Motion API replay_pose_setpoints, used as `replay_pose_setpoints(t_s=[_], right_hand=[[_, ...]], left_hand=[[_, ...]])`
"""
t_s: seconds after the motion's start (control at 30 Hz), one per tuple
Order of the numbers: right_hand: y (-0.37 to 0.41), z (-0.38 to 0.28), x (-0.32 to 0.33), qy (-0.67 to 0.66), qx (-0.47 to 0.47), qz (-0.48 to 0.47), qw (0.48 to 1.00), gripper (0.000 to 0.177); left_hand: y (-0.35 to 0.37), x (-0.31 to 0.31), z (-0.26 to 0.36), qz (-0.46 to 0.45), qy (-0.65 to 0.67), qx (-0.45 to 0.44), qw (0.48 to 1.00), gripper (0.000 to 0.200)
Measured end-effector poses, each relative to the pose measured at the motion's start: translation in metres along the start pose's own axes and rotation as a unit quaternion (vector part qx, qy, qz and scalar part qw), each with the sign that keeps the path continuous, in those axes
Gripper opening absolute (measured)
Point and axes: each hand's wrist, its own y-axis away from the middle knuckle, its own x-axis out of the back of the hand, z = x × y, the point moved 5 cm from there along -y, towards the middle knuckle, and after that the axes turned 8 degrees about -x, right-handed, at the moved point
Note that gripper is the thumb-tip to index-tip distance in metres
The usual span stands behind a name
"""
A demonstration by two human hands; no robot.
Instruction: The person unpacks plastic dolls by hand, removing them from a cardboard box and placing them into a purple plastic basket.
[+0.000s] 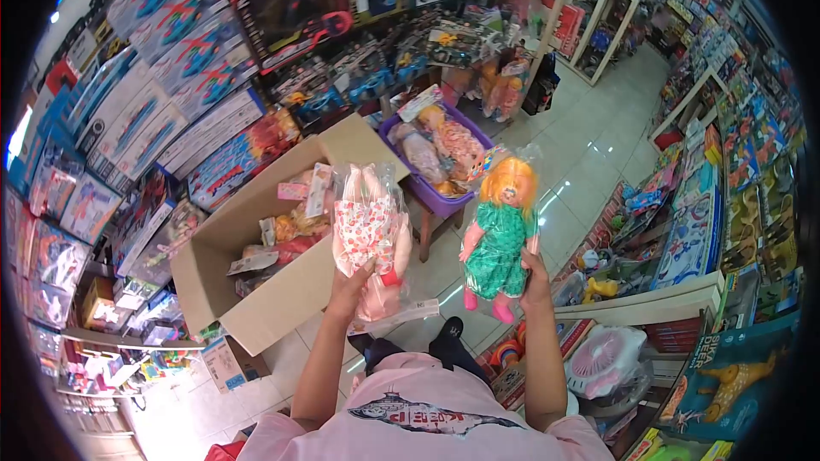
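My left hand (352, 283) grips a doll in a clear plastic bag (369, 230), its dress white with red spots, held up in front of me. My right hand (535, 277) holds a second bagged doll (500, 235) with orange hair, a green dress and pink shoes, upright by its side. Both dolls hang above the floor, between an open cardboard box (273, 307) on the left and a purple basket (444, 198) ahead.
The cardboard box holds several packaged dolls. The purple basket of bagged dolls rests on a wooden stool (424, 235). Shelves of boxed toys (188, 77) fill the left wall and the right side (709, 222). A tiled aisle (589, 137) runs ahead.
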Motion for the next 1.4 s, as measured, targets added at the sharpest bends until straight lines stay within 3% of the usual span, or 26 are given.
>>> replay_pose_setpoints(t_s=[0.07, 0.3, 0.6, 0.7, 0.83, 0.93, 1.1, 1.27, 1.4], right_hand=[[-0.001, -0.004, 0.033, 0.009, -0.062, 0.042, 0.997, 0.067], [-0.010, -0.030, 0.092, -0.041, -0.068, 0.052, 0.996, 0.072], [-0.050, -0.047, 0.106, -0.063, -0.065, 0.032, 0.995, 0.070], [-0.068, -0.047, 0.116, -0.021, -0.093, 0.108, 0.990, 0.065], [-0.105, -0.047, 0.120, 0.033, -0.145, 0.137, 0.979, 0.060], [-0.165, -0.049, 0.106, 0.089, -0.133, 0.100, 0.982, 0.053], [-0.238, -0.054, 0.093, 0.165, -0.157, 0.056, 0.972, 0.045], [-0.295, -0.043, 0.075, 0.218, -0.163, 0.042, 0.961, 0.037], [-0.346, -0.006, 0.044, 0.224, -0.182, -0.021, 0.957, 0.038]], left_hand=[[-0.005, -0.018, -0.017, 0.013, -0.004, -0.014, 1.000, 0.062], [-0.014, -0.078, -0.037, 0.061, 0.003, -0.043, 0.997, 0.052], [-0.043, -0.086, -0.043, 0.093, -0.030, -0.057, 0.994, 0.047], [-0.065, -0.084, -0.042, 0.116, -0.051, -0.070, 0.990, 0.049], [-0.102, -0.080, -0.036, 0.163, -0.076, -0.074, 0.981, 0.051], [-0.147, -0.069, -0.044, 0.182, -0.004, -0.119, 0.976, 0.052], [-0.188, -0.063, -0.051, 0.250, 0.036, -0.115, 0.961, 0.051], [-0.199, -0.058, -0.055, 0.309, 0.018, -0.085, 0.947, 0.055], [-0.202, -0.066, -0.047, 0.321, 0.018, -0.111, 0.940, 0.055]])
